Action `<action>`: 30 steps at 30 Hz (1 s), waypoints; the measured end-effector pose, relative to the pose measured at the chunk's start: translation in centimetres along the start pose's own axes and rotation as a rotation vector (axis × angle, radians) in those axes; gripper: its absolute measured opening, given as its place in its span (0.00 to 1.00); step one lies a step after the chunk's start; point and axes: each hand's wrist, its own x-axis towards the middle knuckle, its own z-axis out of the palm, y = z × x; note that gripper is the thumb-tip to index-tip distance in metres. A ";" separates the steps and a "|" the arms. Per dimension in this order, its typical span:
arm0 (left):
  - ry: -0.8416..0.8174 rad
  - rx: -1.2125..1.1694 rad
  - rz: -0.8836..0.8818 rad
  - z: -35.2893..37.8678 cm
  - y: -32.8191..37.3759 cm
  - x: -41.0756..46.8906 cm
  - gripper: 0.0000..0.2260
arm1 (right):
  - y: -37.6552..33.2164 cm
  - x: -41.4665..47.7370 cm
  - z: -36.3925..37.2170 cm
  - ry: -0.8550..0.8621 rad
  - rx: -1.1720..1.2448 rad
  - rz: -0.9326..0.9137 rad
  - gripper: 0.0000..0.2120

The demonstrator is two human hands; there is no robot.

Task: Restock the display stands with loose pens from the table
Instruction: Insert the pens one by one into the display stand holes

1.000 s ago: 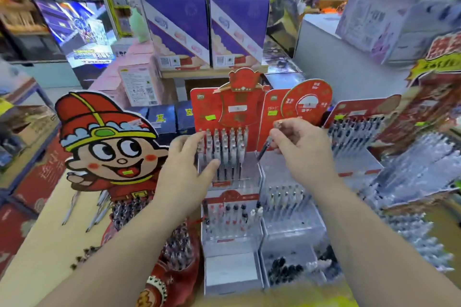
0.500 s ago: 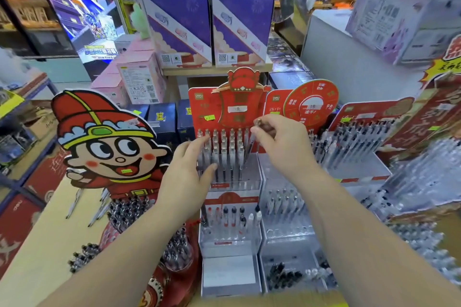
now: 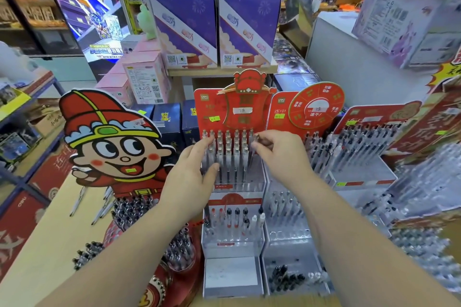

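A red-backed tiered pen display stand (image 3: 234,112) stands in the middle, its top tier packed with upright clear pens (image 3: 228,149). My right hand (image 3: 279,154) pinches a clear pen (image 3: 252,154) by its top and holds it upright at the right edge of that top row. With straight fingers, my left hand (image 3: 192,177) touches the pens at the row's left side. Loose pens (image 3: 79,200) lie on the wooden table (image 3: 50,244) at the left. A second stand (image 3: 294,117) with a round red sign is to the right.
A cartoon-face cardboard stand (image 3: 109,142) with pen cups rises at the left. More pen racks (image 3: 361,147) crowd the right side. Purple boxes (image 3: 214,25) sit on a shelf behind. Trays with dark caps (image 3: 287,276) are at the stands' front.
My right hand has carried the pen leftward from the second stand to the right edge of the middle stand's top row. My left hand has stayed against the pens there.
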 end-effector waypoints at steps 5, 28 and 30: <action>-0.025 -0.002 -0.005 -0.4 0.0 0.0 0.26 | -0.1 0.3 0.5 0.008 -0.039 0.021 0.09; 0.130 -0.070 0.234 -12.0 -7.7 -4.8 0.10 | -12.8 -6.5 4.9 0.336 0.160 0.077 0.04; 0.124 -0.047 0.235 -15.2 -11.4 -5.8 0.08 | -16.8 -7.3 8.2 0.326 0.203 0.068 0.07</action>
